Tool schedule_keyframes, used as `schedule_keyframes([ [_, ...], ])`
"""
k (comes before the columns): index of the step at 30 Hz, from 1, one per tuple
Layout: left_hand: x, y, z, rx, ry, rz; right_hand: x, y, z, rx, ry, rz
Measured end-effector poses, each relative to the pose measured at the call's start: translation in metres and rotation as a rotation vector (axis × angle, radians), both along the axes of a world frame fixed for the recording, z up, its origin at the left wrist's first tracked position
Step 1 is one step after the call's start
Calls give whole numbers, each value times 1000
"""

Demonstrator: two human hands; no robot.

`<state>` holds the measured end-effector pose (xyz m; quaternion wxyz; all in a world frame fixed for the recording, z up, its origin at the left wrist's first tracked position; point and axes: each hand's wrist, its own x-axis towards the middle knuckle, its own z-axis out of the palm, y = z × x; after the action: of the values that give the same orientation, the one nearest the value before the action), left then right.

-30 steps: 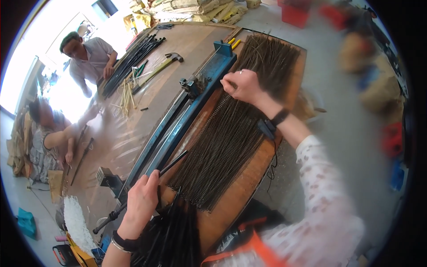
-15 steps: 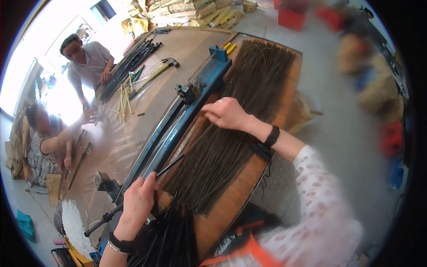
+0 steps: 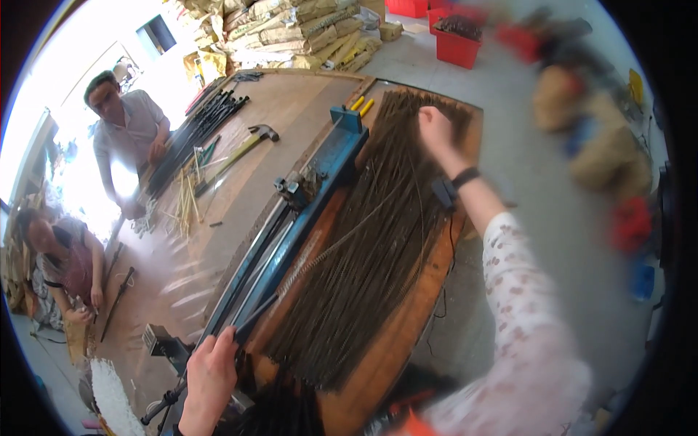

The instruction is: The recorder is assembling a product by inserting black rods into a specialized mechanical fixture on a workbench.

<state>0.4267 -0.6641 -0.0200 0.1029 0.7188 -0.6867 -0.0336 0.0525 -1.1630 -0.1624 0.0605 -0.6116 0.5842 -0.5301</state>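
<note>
One left hand (image 3: 212, 369), fingers wrapped round a dark rod (image 3: 256, 317); one coil spring (image 3: 311, 264) at the rod's tip, slanting across the spring pile (image 3: 342, 305) along the right edge of the worktop (image 3: 392, 363); one right hand (image 3: 438, 132), curled above the pile's far end, contents indiscernible from where I stand

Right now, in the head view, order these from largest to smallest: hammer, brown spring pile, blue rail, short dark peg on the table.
1. Brown spring pile
2. Blue rail
3. Hammer
4. Short dark peg
The gaps look clear in this view.
</note>
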Motion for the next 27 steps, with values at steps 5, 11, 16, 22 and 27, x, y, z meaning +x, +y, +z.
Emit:
schedule_keyframes([
  [5, 2, 9, -1, -42, 35, 17, -15, -58, -10, 361, 288, -46],
  [11, 2, 15, 0, 27, 122, 18, -88, -125, -31, 423, 260, -61],
  [16, -7, 15, 20, 107, 297, 139, -24, -107, -37, 315, -875, 189],
  [22, -5, 17, 10, 161, 887, 485, -57, -91, 11, 527, -1314, 838],
  [27, -8, 24, 11, 89, 348, 227, -31, -60, 26, 461, -1049, 997],
])
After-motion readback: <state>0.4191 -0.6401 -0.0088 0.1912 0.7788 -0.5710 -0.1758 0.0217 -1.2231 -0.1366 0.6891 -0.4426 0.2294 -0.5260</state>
